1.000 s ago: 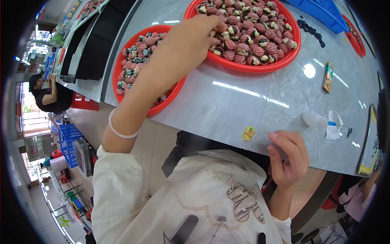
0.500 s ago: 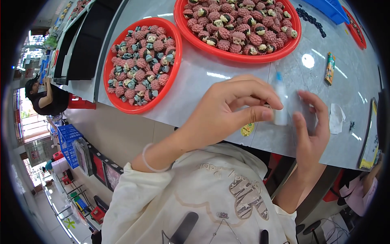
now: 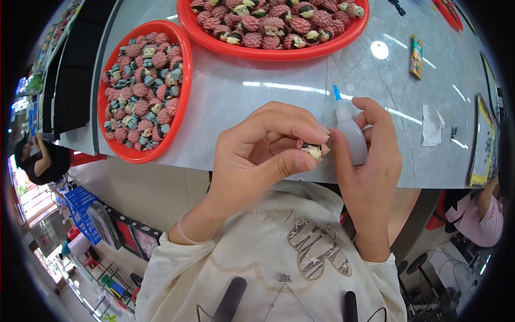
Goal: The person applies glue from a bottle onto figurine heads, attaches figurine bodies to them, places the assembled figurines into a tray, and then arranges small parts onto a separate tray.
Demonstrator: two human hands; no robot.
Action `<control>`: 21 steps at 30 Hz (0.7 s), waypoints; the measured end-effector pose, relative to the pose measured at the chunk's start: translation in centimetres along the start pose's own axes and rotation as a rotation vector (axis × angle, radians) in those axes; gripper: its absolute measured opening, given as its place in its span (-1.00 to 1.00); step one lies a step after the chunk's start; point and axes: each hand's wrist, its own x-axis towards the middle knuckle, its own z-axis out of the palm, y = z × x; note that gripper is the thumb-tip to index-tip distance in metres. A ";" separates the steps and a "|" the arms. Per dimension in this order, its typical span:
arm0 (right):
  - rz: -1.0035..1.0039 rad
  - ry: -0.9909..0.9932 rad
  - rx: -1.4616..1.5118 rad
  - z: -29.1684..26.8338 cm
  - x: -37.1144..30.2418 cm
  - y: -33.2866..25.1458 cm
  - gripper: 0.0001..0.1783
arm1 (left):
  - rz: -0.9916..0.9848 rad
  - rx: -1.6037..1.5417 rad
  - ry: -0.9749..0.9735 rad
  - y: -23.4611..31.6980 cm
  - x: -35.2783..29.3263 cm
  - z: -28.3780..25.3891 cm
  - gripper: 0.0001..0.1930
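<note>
Between the thumb and fingers of my left hand is a small figurine with pink, black and cream parts; the fingers hide much of it. My right hand, close beside it, is closed around a translucent white squeeze bottle with a blue neck and a thin needle tip. The bottle leans with its tip pointing away and slightly left. Similar pink figurines fill a red oval basin at the left and a larger red basin at the far side.
On the grey glossy table lie an orange and green packet, a torn white paper and some tiny dark pieces. A yellow-edged tray sits at the right. One person is at the left, another at the right.
My right hand has closed around the bottle and raised it from the table. The figurine in my left hand shows more now. The whole view has shifted, moving the basins left and up.
</note>
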 end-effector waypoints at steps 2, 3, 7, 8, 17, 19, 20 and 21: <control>0.120 0.003 -0.020 -0.3 -0.3 0.4 -0.62 | -0.015 -0.016 0.002 -0.4 0.4 0.2 -0.69; 0.149 0.023 0.060 -0.9 -0.6 0.9 -0.64 | -0.015 -0.034 -0.003 -0.5 0.4 0.7 -0.69; 0.344 0.158 0.548 -2.9 -1.5 1.6 -0.69 | -0.099 -0.113 -0.052 -1.3 1.0 2.2 -0.66; 0.353 0.156 0.538 -3.6 -1.6 2.1 -0.69 | -0.115 -0.150 -0.063 -1.5 1.2 2.4 -0.66; 0.051 0.086 0.762 -9.2 -1.4 7.0 -0.46 | -0.205 -0.182 -0.091 -1.9 2.3 2.5 -0.60; -0.157 -0.134 0.900 -9.0 -0.3 7.1 -0.47 | -0.199 -0.164 -0.099 -2.1 2.2 2.5 -0.59; -0.150 -0.130 0.902 -9.0 -0.2 6.6 -0.47 | -0.183 -0.148 -0.107 -2.2 2.2 2.4 -0.59; -0.077 -0.126 0.807 -9.1 -0.1 6.2 -0.49 | -0.188 -0.147 -0.107 -2.2 2.2 2.4 -0.59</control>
